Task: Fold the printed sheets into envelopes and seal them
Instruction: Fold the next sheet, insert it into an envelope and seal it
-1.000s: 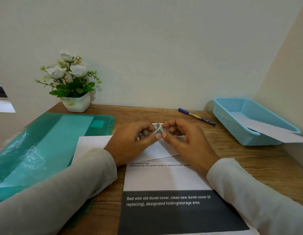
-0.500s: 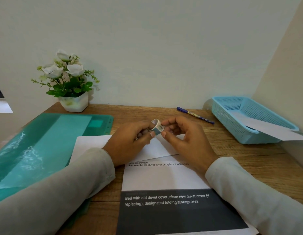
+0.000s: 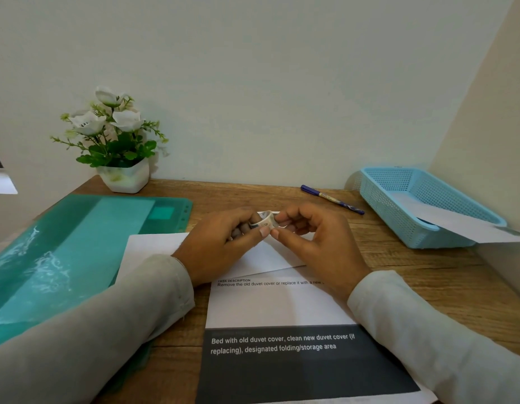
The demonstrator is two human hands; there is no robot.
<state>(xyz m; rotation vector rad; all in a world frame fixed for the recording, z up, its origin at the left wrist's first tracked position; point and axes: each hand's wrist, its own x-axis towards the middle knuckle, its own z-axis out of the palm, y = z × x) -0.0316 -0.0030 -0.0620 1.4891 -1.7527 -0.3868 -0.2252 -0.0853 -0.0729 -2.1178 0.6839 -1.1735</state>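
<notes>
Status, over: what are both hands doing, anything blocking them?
Both busy: left hand grips tape roll, right hand pinches its edge. Beneath them lies the folded sheet. Nothing blocking.

Tape roll [image 3: 265, 221] print unreadable, printed sheet [image 3: 282, 310] cut off by bottom edge

Small whitish tape roll [image 3: 264, 221] with faint print, on edge, pinched off the desk between left hand [image 3: 218, 246] and right hand [image 3: 320, 243]. Below it lies a flat white folded sheet [image 3: 154, 246] with a slanted edge, overlapping the top of a flat printed sheet [image 3: 282, 307] with a dark band and white text.
</notes>
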